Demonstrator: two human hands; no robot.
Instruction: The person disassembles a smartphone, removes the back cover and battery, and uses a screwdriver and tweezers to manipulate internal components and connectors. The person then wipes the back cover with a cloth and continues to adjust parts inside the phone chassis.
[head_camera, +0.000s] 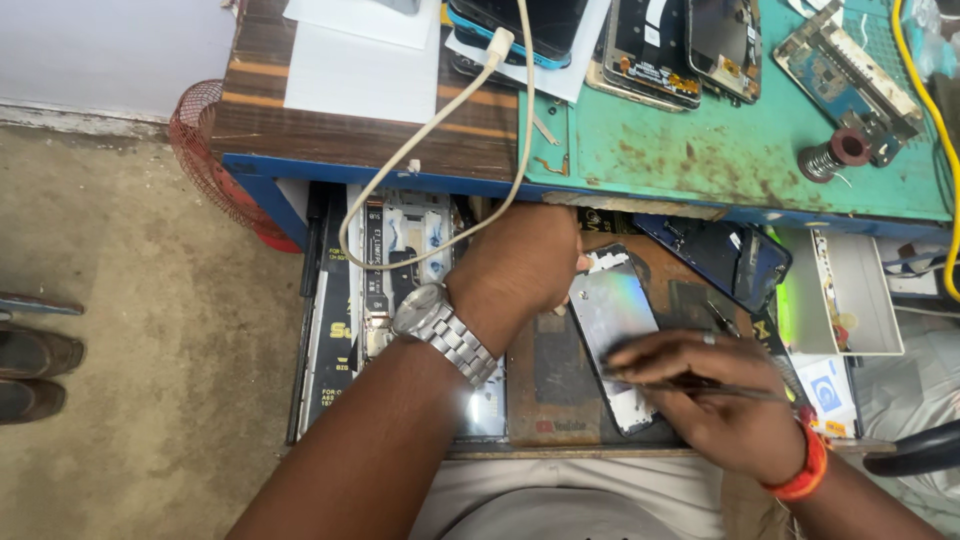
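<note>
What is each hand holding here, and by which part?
The left hand grips the top end of a shiny phone back panel. The right hand rests over its lower end and pinches a thin metal tool along the shaft.

The left hand (525, 262) is extended forward from the lower middle of the view, its back turned up and its fingers curled under, hidden from sight. A metal watch is worn on that wrist. The right hand (705, 395) is brought in from the lower right, palm down, fingers stretched leftward and pinched together. A ring and an orange wristband are worn.
</note>
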